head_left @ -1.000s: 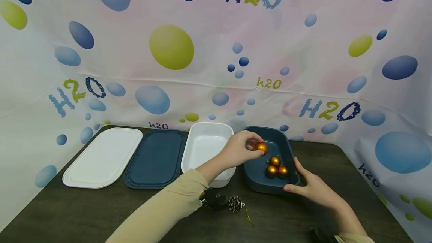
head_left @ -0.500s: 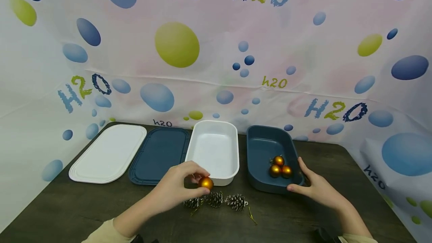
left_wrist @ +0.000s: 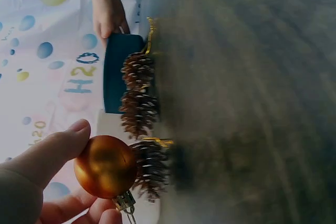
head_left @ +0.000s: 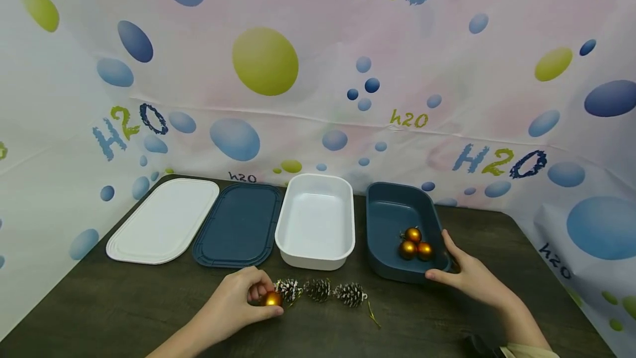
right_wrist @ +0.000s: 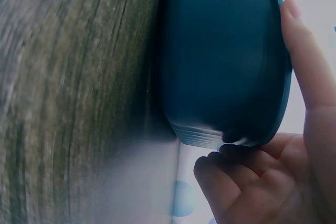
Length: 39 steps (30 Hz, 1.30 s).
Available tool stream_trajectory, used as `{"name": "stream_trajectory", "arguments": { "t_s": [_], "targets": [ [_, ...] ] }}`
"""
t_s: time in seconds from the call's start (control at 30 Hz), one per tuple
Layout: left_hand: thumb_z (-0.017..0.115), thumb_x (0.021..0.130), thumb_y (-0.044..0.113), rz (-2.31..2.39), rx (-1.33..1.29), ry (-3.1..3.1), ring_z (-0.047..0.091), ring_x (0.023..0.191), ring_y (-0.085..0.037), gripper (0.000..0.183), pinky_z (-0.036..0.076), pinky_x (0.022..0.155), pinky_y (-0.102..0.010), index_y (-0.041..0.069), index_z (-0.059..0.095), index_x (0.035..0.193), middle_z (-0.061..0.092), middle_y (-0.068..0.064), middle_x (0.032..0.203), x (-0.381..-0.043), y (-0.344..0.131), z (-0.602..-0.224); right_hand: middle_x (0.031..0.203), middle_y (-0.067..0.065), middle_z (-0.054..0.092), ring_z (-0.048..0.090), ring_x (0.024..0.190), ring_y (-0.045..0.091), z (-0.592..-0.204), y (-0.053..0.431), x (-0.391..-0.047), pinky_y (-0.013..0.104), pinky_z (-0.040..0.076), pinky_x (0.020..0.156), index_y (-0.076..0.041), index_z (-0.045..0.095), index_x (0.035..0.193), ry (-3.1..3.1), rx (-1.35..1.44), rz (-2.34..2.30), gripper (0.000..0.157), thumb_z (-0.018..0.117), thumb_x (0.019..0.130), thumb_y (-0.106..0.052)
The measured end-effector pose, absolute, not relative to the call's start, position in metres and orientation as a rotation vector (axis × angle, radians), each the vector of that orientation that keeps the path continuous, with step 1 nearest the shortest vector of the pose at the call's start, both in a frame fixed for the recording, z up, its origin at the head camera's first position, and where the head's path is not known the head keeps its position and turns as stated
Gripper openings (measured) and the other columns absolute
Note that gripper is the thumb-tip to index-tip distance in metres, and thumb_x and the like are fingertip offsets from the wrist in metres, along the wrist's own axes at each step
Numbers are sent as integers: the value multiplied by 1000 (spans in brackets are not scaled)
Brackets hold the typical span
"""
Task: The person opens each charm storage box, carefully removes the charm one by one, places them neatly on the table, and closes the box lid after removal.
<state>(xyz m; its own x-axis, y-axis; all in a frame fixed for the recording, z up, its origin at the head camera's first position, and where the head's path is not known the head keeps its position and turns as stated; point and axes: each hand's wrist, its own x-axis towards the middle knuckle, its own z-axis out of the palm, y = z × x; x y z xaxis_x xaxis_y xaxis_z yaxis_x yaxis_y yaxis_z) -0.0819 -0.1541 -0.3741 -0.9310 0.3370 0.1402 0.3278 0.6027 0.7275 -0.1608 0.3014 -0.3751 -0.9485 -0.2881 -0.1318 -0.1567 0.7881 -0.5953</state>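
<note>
head view: the left grip (head_left: 238,300) pinches an orange ball (head_left: 271,299) between thumb and fingers, and three pine cones (head_left: 318,290) lie in a row on the counter (head_left: 124,314) just to its right. beyond that grip are a blue lid (head_left: 239,225) and, farther left, a white lid (head_left: 163,220); a white box (head_left: 316,222) stands ahead and to the right. the right grip (head_left: 469,275) holds the near right corner of a blue box (head_left: 390,217), thumb on the near side (three more orange balls (head_left: 414,240) sit inside, just left of that grip).
</note>
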Motion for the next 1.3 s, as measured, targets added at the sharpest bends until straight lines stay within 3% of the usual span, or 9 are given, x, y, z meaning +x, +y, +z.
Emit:
{"name": "stream_trajectory", "arguments": {
  "t_s": [1.3],
  "targets": [
    [86, 67, 38, 1120, 476, 2891, 42, 63, -6, 40, 40, 56, -22, 16, 56, 80, 47, 7, 74, -85, -151, -395, 146, 41, 14, 29, 124, 61, -378, 302, -163, 66, 39, 88, -5, -8, 152, 2752, -343, -891, 102, 64, 90, -41]
  ]
}}
